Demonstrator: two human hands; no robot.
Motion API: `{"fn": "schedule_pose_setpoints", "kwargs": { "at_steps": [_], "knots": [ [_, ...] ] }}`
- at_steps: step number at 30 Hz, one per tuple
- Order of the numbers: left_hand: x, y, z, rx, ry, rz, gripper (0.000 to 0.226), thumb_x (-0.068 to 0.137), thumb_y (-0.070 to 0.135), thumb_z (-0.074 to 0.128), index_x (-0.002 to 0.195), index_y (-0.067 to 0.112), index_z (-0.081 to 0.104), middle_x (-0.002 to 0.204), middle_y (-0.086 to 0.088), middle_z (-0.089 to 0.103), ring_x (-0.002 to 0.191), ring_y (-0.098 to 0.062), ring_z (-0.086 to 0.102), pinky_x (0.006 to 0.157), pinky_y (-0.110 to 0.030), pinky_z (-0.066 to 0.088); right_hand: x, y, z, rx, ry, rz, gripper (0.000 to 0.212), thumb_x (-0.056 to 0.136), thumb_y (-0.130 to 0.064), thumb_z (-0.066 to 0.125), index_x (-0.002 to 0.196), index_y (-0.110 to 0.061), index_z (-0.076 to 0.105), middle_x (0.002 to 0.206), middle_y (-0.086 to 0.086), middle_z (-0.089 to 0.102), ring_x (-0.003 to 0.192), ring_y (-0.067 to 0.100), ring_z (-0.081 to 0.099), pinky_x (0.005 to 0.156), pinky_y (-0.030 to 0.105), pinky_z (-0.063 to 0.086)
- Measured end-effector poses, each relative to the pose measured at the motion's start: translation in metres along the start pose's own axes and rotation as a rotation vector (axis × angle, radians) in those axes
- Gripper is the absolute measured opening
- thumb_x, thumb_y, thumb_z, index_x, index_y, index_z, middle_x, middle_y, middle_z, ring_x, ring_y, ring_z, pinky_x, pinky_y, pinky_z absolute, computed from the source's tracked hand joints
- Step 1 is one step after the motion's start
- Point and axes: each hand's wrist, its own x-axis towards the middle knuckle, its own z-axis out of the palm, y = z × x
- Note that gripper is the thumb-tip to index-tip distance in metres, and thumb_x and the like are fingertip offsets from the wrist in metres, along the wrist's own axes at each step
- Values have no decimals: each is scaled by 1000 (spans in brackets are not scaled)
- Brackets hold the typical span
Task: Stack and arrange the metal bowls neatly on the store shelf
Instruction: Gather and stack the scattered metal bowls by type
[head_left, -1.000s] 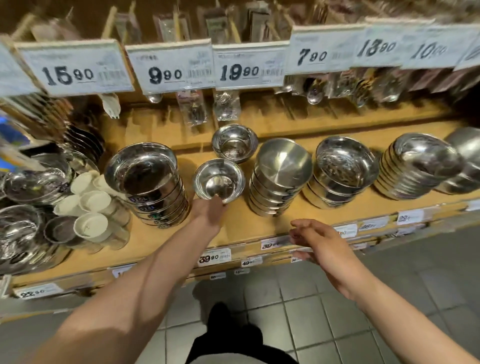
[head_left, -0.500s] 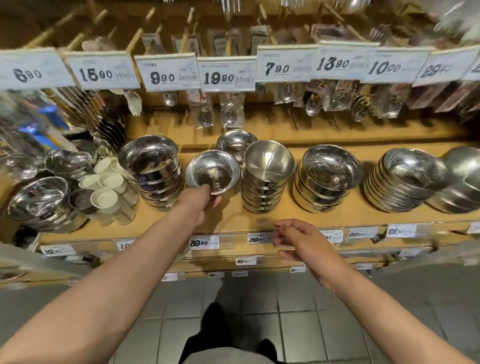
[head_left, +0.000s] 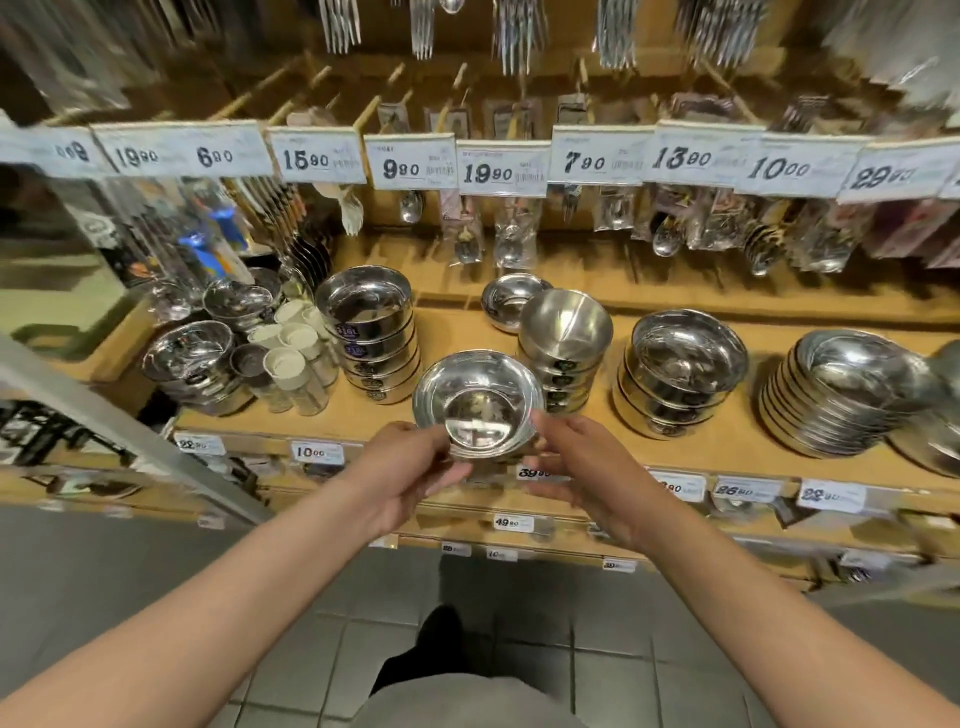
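I hold a small shiny metal bowl (head_left: 478, 402) in front of the wooden shelf (head_left: 363, 418), lifted off it and tilted toward me. My left hand (head_left: 410, 475) grips its lower left rim and my right hand (head_left: 576, 467) touches its right side. Behind it a single small bowl (head_left: 506, 304) rests at the back of the shelf. Stacks of metal bowls stand in a row: a straight-sided stack (head_left: 371, 332) on the left, a matte stack (head_left: 563, 348) just right of the held bowl, a shiny stack (head_left: 680, 371), and a leaning wide stack (head_left: 841, 395).
White-capped jars (head_left: 291, 358) and more steel bowls (head_left: 195, 364) crowd the shelf's left end. Price tags (head_left: 501, 169) and bagged cutlery hang above. Price labels line the shelf's front edge (head_left: 675, 486). Grey tiled floor (head_left: 623, 649) lies below.
My left hand lifted the small bowl off the shelf and pulled it toward me. My right hand came up from the shelf edge to its right side. The view tilted upward.
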Motion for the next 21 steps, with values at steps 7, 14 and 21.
{"fn": "schedule_pose_setpoints", "kwargs": {
  "at_steps": [7, 14, 21],
  "knots": [
    [-15, 5, 1, 225, -71, 67, 32, 96, 27, 68, 115, 4, 59, 100, -13, 66, 80, -18, 70, 71, -32, 65, -22, -2, -21, 90, 103, -131, 21, 98, 1, 55, 114, -7, 66, 97, 13, 79, 90, 28, 77, 67, 30, 62],
    [57, 34, 6, 250, 16, 125, 11, 103, 16, 51, 104, 6, 56, 84, -9, 58, 73, -17, 59, 57, -24, 58, -55, -11, -68, 90, 260, -149, 25, 97, 3, 55, 110, -9, 72, 101, 14, 79, 93, 29, 77, 67, 31, 64],
    [174, 53, 44, 484, 2, 100, 16, 102, 14, 51, 87, 9, 57, 45, -3, 51, 37, -14, 51, 59, -32, 44, -74, -1, -86, 152, 483, -135, 26, 96, 3, 54, 109, -7, 74, 101, 16, 77, 84, 23, 75, 62, 28, 62]
  ]
}}
